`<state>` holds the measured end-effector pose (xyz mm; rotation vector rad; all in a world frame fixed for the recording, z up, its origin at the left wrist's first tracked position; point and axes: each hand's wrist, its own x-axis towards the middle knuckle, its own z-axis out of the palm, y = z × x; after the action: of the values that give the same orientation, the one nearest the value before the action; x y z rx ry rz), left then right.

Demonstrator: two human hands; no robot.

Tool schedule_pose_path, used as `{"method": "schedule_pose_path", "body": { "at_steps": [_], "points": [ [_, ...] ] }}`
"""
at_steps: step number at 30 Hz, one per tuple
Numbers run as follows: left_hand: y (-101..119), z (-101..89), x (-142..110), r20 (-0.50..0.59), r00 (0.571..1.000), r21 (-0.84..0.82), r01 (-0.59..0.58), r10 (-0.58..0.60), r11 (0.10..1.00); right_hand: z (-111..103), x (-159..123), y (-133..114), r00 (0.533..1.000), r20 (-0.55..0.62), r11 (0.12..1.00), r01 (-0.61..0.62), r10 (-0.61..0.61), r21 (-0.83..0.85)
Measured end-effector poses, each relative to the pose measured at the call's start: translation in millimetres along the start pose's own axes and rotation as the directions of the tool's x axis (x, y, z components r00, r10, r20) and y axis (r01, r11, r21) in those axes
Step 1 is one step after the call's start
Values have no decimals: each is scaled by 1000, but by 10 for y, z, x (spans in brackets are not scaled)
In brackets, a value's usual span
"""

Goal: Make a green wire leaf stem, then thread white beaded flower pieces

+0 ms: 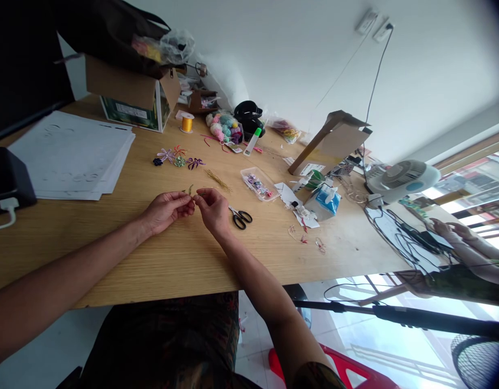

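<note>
My left hand [167, 209] and my right hand [212, 208] meet over the wooden table [152, 259], fingertips pinched together. Between them is a small thin piece of green and gold wire [191, 190], held from both sides. Black scissors [240, 217] lie just right of my right hand. A bundle of thin gold wires [219, 180] lies beyond my hands. Further back, several small bead flowers [178, 159] in purple, green and orange lie in a row.
A paper stack [71, 154] lies at left, a cardboard box [131, 97] behind it, a gold thread spool [187, 123] and yarn bag [225, 127] at the back. A clear bead box [258, 183], tissue pack [324, 201] and fan [401, 179] stand right. Another person's hands [450, 229] are at far right.
</note>
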<state>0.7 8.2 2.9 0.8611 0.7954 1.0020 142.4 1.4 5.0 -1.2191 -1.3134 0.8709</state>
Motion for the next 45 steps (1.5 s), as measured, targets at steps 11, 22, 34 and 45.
{"method": "schedule_pose_path", "body": {
  "at_steps": [11,22,34,45],
  "points": [
    [-30,5,-3,-59,991,141,-111,121,984,0,21,53,1000,18,998,-11,10,60],
    [-80,4,17,-28,974,317,-204,224,926,-31,34,5,969,184,953,-204,164,224],
    [-105,-23,-36,283,636,900,-434,718,30,59,1,13,954,45,892,-294,298,343],
    [-93,-16,26,-4,916,567,-328,400,756,33,12,-21,908,138,785,-413,397,461]
  ]
}}
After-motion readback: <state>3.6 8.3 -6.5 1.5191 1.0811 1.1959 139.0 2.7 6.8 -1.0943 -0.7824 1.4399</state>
